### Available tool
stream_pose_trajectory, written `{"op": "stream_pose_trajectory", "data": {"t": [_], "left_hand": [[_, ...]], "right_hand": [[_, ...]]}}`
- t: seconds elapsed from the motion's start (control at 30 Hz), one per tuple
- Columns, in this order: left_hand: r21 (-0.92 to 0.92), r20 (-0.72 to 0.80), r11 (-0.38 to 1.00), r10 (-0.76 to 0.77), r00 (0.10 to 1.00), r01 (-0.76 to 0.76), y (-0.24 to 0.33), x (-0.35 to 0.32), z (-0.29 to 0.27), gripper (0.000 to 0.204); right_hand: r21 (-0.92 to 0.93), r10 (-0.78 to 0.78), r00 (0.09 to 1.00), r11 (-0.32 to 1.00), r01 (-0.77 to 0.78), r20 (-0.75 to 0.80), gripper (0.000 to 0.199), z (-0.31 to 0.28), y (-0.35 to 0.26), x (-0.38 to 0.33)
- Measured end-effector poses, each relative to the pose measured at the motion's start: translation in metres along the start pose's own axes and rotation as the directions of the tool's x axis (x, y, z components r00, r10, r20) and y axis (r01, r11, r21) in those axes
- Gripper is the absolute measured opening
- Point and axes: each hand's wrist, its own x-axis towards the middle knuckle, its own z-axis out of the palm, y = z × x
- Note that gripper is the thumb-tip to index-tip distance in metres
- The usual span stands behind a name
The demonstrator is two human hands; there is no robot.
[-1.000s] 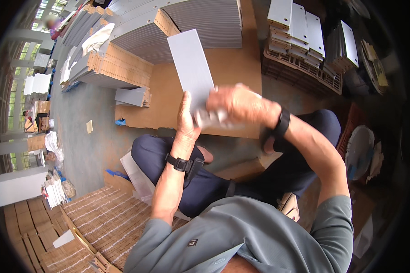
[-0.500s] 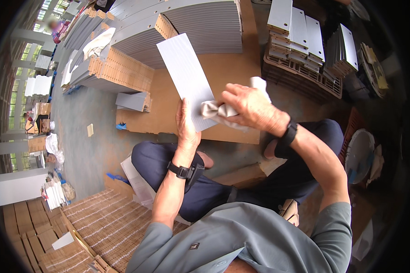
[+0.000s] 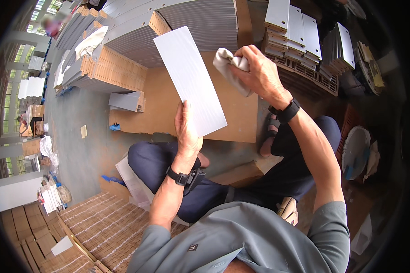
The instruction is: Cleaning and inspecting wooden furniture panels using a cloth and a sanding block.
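Observation:
A flat, pale grey board with a faint wood-grain face is held up in front of me. My left hand grips it by its lower left edge, thumb over the face and the fingers mostly hidden behind. To the right of the board and apart from it, my right hand clutches a crumpled off-white cloth. Below both lies a brown cardboard-like sheet.
Long grey boards are stacked at the far side, with a shorter stack on the left. A few short panels lie near its corner. White drilled panels fill a brown crate at the right. Behind my left side is a woven mat.
My right hand has lifted the cloth off the board and moved up and right. The board's face has turned more fully into view, still in my left hand.

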Motion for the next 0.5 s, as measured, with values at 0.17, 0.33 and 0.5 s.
{"op": "stream_pose_trajectory", "data": {"t": [0.17, 0.33, 0.5], "left_hand": [[0.002, 0.0, 1.0, 0.01, 1.0, -0.01, -0.005, 0.006, -0.006, 0.047], [0.045, -0.053, 0.999, 0.029, 0.998, -0.026, -0.004, 0.011, -0.008, 0.044], [-0.322, 0.448, 0.932, -0.003, 0.894, 0.165, -0.028, 0.026, -0.055, 0.05]], "right_hand": [[-0.013, 0.019, 1.0, 1.0, -0.019, -0.012, 0.031, -0.008, -0.002, -0.001], [0.169, -0.108, 0.993, 0.979, 0.115, -0.05, 0.031, -0.005, -0.019, -0.008], [0.331, -0.495, 0.869, 0.817, 0.473, -0.02, 0.036, 0.004, -0.054, -0.037]]}}
